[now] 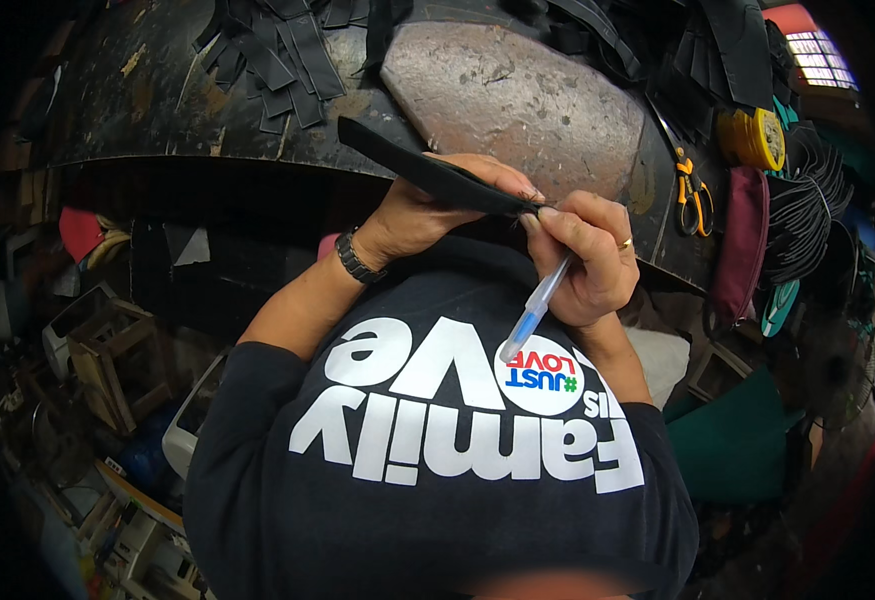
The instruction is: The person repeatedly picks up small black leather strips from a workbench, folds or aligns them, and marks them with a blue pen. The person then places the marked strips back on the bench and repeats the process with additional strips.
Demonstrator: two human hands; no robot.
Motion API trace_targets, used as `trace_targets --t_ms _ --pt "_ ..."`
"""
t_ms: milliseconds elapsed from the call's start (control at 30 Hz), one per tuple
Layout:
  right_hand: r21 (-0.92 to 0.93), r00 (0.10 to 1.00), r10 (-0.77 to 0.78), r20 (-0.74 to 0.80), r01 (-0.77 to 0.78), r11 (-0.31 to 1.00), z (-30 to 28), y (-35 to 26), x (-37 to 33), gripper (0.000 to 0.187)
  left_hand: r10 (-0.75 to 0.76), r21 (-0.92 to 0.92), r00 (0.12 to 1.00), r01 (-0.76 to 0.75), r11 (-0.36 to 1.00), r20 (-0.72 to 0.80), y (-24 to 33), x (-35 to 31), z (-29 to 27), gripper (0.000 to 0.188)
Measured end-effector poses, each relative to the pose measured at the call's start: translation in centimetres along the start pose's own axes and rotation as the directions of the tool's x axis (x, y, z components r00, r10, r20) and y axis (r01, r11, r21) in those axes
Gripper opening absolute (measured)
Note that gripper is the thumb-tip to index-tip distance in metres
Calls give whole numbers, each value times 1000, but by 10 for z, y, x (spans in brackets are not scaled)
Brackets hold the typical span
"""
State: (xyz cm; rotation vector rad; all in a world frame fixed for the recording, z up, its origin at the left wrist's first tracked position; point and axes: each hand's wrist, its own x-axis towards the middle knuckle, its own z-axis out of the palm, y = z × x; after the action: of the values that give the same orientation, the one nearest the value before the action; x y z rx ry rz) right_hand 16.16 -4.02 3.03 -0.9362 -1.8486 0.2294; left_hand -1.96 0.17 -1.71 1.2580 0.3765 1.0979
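A folded black strap [397, 160] slants across in front of my chest, its far-left end sticking up free. My left hand [415, 212] is closed round it, thumb and fingers near its right end. At that end the fingertips of my right hand [589, 250] pinch close together, almost touching my left fingertips. A clear, slim pen-shaped tool [537, 305] with blue inside lies in my right hand, its rear end pointing down toward my shirt. Its tip is hidden by my fingers. Fine loose threads show around the strap's right end.
A worn dark workbench [157, 120] curves ahead, with a brown slab [517, 100] on it. Black strips [292, 65] are heaped at the back. On the right are orange-handled scissors [694, 195], a yellow spool [750, 138], a maroon pouch [740, 245] and bundled black cord [807, 210].
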Motion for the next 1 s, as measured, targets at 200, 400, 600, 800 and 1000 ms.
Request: trace_targets --t_ms 200,400,600,800,1000 --pt "57 995 96 -26 -94 994 3 -3 -2 28 2 -22 1000 -2 1000 24 8 -6 4 32" --pt "122 988 154 12 -154 980 6 1 4 24 -114 -56 969 104 993 -219 5 -6 12 19" --pt "357 878 464 115 -472 806 4 -2 10 24 -143 -44 941 136 990 -307 14 0 -1 18" --pt "198 880 397 260 -451 870 4 6 15 13 -119 24 948 132 991 -295 17 4 2 17" --pt "210 892 391 227 -437 875 14 8 9 5 -109 -35 929 103 994 -354 5 7 14 21"
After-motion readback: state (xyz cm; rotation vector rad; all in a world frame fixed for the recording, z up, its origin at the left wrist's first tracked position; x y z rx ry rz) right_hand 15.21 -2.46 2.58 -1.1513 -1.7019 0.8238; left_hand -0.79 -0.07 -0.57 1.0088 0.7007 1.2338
